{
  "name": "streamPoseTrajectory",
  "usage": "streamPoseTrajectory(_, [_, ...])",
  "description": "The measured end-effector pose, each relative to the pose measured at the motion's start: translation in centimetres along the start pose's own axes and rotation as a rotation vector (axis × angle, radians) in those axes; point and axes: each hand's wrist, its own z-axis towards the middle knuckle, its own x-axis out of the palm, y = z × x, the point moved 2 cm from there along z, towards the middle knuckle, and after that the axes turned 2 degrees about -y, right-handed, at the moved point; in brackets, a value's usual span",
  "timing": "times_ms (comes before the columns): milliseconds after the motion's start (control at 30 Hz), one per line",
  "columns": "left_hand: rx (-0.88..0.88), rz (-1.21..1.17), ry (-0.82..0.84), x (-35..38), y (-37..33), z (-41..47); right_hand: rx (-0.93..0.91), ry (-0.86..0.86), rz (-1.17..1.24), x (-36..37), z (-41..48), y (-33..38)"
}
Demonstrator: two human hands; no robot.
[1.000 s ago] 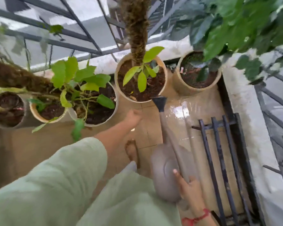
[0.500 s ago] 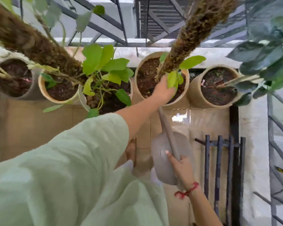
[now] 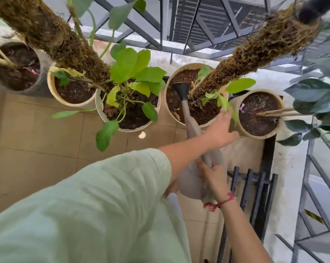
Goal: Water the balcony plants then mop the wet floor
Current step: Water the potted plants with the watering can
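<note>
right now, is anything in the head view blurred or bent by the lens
Head view: the wide lens splays the moss poles and railing; the green sleeve is soft; the watering can is fairly sharp; daylight soft, no hard shadows.

Floor [image 3: 36, 152]: tan tiles with pale joints.
Far edge, left to right: grey pot [image 3: 40, 88], cream pot [image 3: 50, 90], leafy white pot [image 3: 133, 130], moss-pole pot [image 3: 166, 99], ribbed pot [image 3: 259, 136]; each touching or just beside the next.
Before the leafy white pot: small white scrap [image 3: 142, 135].
Right edge: dark barred rack [image 3: 251, 179], lying flat.
</note>
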Motion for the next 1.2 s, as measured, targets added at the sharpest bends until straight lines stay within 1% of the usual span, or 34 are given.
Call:
streamPoseTrajectory(167, [-0.014, 0.082, 0.035, -1.6, 0.1, -0.7, -0.016, 0.022, -0.047, 1.0, -0.3, 1.0])
streamPoseTrajectory(333, [-0.040, 0.150, 0.067, -2.2, 0.5, -1.3, -0.030, -0.012, -0.041, 1.6, -1.2, 0.4])
streamPoseTrajectory(567, [-0.018, 0.212, -0.046, -3.3, 1.6, -2.2, 0.026, -0.012, 0.001, 0.8, -3.0, -3.0])
streamPoseTrajectory(700, [-0.026, 0.223, -0.185, -5.5, 2.4, -2.1, 0.082, 0.003, 0.088, -0.1, -3.9, -4.9])
streamPoseTrajectory(800, [-0.037, 0.271, -0.258, -7.5, 2.9, -1.9, 0.107, -0.026, 0.070, -1.3, -3.8, -5.9])
streamPoseTrajectory(1033, [-0.062, 0.408, -0.302, -10.4, 3.6, -0.3, 0.179, -0.139, 0.040, -4.4, -3.0, -6.8])
streamPoseTrajectory(1133, [-0.085, 0.401, -0.342, -11.1, 3.6, 0.2, 0.207, -0.153, 0.046, -6.1, -1.9, -6.3])
streamPoseTrajectory(1200, [-0.095, 0.396, -0.350, -11.2, 3.5, 0.3, 0.190, -0.159, 0.064, -7.2, -1.1, -5.4])
